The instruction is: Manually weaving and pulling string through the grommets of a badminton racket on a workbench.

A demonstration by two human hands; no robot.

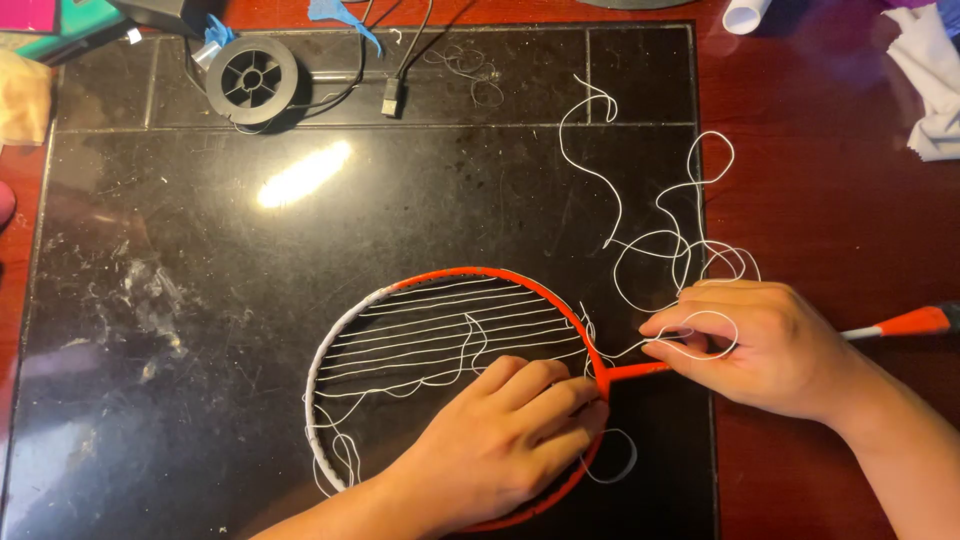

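1. Red-orange and partly strung, a racket [455, 330] lies flat on a black glossy slab [200, 300] set on the dark red counter [830, 200]; its head sits toward the left and its shaft runs out to the right.
2. The left hand [495, 445] presses palm-down on the lower right of the racket head, fingers spread across frame and strings, gripping nothing.
3. The right hand [760, 345] rests over the shaft just beside the throat, thumb and fingers pinching a loop of white string [640, 230].
4. The loose string trails up and away from the right hand in curls; that hand is the nearer one to it.
5. A black spool [252, 78] and a cable plug [392, 97] lie at the slab's far edge, well apart from both hands.
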